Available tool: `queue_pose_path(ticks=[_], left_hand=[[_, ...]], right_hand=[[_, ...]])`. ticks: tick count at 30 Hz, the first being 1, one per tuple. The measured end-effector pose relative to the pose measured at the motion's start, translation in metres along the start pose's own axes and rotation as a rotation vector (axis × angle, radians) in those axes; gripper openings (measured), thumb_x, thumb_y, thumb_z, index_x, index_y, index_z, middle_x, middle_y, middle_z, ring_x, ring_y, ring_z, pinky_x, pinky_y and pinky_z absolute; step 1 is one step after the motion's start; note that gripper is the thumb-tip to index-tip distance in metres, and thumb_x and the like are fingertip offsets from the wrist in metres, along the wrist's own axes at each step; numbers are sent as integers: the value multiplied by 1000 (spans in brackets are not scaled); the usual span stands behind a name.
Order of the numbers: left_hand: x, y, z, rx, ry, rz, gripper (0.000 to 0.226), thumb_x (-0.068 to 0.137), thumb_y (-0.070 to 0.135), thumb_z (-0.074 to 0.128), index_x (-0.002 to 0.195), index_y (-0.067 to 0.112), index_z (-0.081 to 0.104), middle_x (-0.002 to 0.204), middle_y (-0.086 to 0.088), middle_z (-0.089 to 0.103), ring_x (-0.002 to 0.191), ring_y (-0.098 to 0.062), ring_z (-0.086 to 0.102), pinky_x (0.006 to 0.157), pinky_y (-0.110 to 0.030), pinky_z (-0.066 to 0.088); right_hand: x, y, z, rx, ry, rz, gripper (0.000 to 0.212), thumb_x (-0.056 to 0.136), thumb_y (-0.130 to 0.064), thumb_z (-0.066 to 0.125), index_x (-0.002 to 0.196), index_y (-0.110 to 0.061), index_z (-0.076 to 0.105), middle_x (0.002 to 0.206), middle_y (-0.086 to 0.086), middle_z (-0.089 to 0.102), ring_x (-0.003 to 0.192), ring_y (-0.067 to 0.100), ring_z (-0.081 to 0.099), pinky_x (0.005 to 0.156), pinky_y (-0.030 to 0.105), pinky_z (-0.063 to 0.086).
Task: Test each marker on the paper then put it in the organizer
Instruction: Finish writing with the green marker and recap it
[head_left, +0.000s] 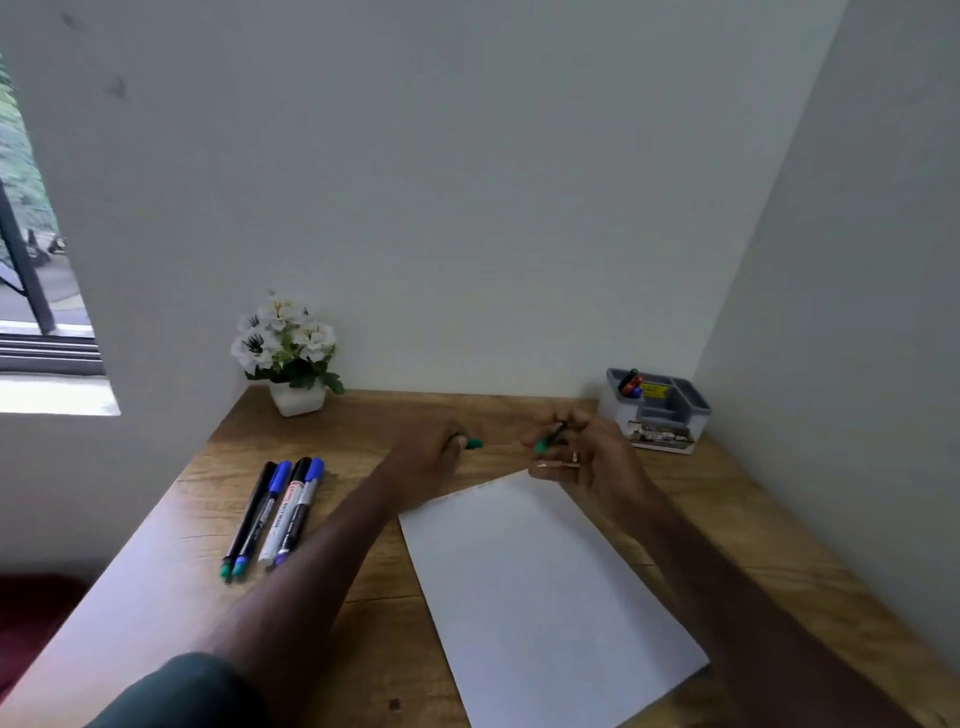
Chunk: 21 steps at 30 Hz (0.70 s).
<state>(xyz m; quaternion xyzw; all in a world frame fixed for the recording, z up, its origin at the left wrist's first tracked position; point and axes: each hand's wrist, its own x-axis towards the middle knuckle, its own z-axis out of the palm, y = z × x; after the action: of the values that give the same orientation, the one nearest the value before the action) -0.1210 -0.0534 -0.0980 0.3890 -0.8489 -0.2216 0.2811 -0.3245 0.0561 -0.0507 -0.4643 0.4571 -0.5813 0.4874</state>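
Note:
My left hand (439, 447) is closed around a green marker cap (474, 444) above the far middle of the wooden desk. A short gap to its right, my right hand (576, 457) grips the uncapped green marker (548, 439), its tip pointing left toward the cap. A blank white sheet of paper (540, 587) lies just in front of both hands. Several capped markers (278, 512), black and blue, lie side by side on the desk's left. The grey and white organizer (657, 410) stands in the far right corner, with a few markers in its back left compartment.
A small white pot of white flowers (291, 353) stands at the desk's (363, 649) far left against the wall. Walls close the desk at the back and right. A window opening lies at the far left.

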Motion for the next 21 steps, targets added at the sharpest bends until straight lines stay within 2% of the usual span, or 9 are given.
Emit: queue_pose_path(ticks=[2,4,6,9,12,14,16,18,21], left_hand=[[1,-4,9,56,13,-16,26,103,24,41,78,22,49,73,3,50,66,-14,46,63,-33,36],[-2,-5,13,106,15,-37,30,104,33,35,79,23,46,75,2,50,69,-18,49,66,-37,41],[-5,-4,13,179,-8,-50,34,105,38,30,82,20,48,78,-1,53,73,-22,53,70,-38,43],[-5,-4,12,307,-25,-31,38,104,44,29,81,20,48,74,3,52,72,-21,53,63,-34,36],[-5,-7,13,360,-56,-34,44,96,63,35,83,22,48,71,9,49,67,-13,50,60,-33,34],[-3,-9,13,414,-83,-41,48,88,71,44,94,23,50,80,10,52,73,-13,51,63,-32,37],[-2,-9,12,437,-93,-52,54,83,72,51,104,22,52,93,5,59,80,-15,53,67,-32,41],[-1,-8,11,426,-98,-72,60,82,71,54,112,20,53,104,1,63,86,-17,55,71,-33,43],[0,-7,11,421,-105,-87,66,81,72,55,120,19,53,114,-1,64,97,-20,59,79,-35,47]], right_hand=[[2,10,-7,-67,12,-51,20,81,2,52,97,-5,59,87,21,69,71,29,70,62,39,58],[5,23,-10,-259,45,-155,9,86,-4,60,82,-10,55,74,21,67,59,30,63,51,33,48],[14,35,-10,-403,111,-153,28,100,-28,58,76,-15,61,70,14,67,57,24,55,52,29,40],[29,41,-5,-472,109,-101,46,105,-47,41,96,-14,72,82,3,71,66,13,56,56,19,40],[33,44,-3,-448,115,-144,36,106,-29,48,98,-6,74,81,5,71,68,5,57,59,15,41],[29,49,-1,-417,134,-168,25,101,-13,54,84,-6,71,68,-6,63,64,3,54,60,17,42],[27,56,0,-458,143,-171,17,90,-1,63,74,-7,64,67,-10,59,65,4,54,61,19,42],[29,59,1,-517,148,-155,19,79,6,65,67,-8,60,64,-8,57,62,4,52,56,19,40],[35,60,2,-601,146,-132,30,75,5,62,54,-14,52,58,-3,52,54,3,47,52,21,37]])
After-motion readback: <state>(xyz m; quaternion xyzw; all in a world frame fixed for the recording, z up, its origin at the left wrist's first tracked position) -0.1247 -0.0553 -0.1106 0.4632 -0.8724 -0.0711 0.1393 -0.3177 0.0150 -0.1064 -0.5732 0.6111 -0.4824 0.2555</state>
